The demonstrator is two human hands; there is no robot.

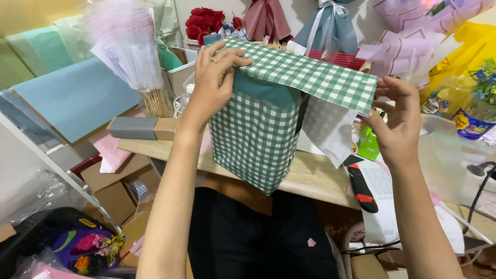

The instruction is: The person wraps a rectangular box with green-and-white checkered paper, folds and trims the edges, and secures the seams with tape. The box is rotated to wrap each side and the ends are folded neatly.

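A box wrapped in green-and-white checked paper (258,137) stands on the front edge of a wooden table (310,175). My left hand (214,77) lies flat on its top left corner, pressing the paper down over a teal inner sheet. A loose flap of the checked paper (315,77) stretches out to the right, its white underside hanging below. My right hand (395,121) pinches the flap's right edge between thumb and fingers.
A black-and-red utility knife (361,188) lies on the table by my right wrist. Red artificial roses (204,23), wrapped bouquets and coloured paper sheets crowd the back. Cardboard boxes (116,188) sit on the floor at left. A grey-and-tan box (142,128) rests on the table's left end.
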